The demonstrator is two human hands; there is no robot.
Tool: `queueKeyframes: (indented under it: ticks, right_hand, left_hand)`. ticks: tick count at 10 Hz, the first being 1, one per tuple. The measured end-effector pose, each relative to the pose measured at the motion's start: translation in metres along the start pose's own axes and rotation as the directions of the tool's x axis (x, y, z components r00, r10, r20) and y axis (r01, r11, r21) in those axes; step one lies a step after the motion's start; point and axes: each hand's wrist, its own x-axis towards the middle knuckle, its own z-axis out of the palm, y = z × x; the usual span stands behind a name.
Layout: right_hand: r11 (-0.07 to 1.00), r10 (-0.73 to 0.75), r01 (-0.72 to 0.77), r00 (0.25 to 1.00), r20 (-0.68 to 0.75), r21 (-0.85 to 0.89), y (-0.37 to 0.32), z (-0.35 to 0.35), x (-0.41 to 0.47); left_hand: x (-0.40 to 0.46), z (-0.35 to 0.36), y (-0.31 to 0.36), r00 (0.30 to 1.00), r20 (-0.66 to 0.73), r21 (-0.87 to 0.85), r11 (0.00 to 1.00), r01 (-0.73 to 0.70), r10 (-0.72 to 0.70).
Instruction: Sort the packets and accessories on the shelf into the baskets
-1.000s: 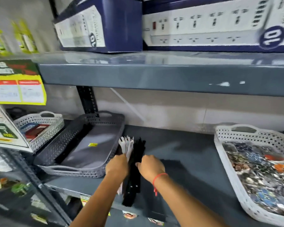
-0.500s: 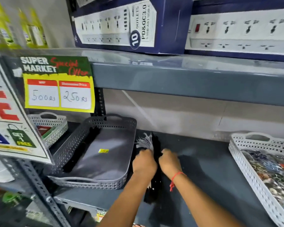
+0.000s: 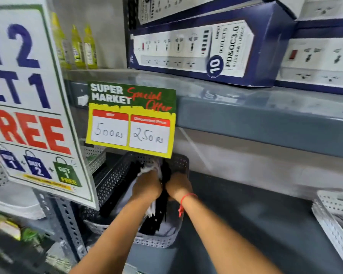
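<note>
Head view shows the left hand (image 3: 147,187) and right hand (image 3: 178,186) clenched together around a bundle of black and white strip packets (image 3: 156,210), now carried off the grey shelf (image 3: 246,214) to hang over the grey perforated plastic basket (image 3: 158,241) beneath them, so lowering it in seems next.

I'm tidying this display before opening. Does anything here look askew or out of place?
Yes. The special-offer price card on the upper shelf edge hangs tilted, right side lower, and hides the back of the grey basket. The blue power-strip box above also sits skewed. Both hands grip the bundle normally.
</note>
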Motion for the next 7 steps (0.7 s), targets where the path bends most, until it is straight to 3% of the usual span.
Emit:
queueKeyframes:
  ticks: [2, 3, 5, 7]
  right_hand:
    - [0.969, -0.009, 0.036, 0.994, 0.113, -0.244, 0.006, 0.042, -0.002]
    - [0.958, -0.023, 0.055, 0.993, 0.117, -0.28, 0.006, 0.038, -0.005]
    - [0.967, -0.055, 0.055, 0.998, 0.008, -0.249, 0.004, 0.003, -0.022]
    - [0.956, -0.12, 0.058, 0.972, -0.202, -0.288, 0.034, -0.044, -0.077]
  left_hand:
    - [0.0, 0.027, -0.03, 0.995, 0.09, 0.069, 0.997, 0.044, -0.05]
    - [0.0, 0.028, -0.026, 0.993, 0.11, 0.094, 0.995, 0.025, -0.035]
    - [-0.007, 0.023, -0.006, 1.0, -0.026, 0.16, 0.987, -0.011, 0.015]
    - [-0.055, 0.025, 0.048, 0.968, -0.189, 0.203, 0.971, -0.127, 0.166]
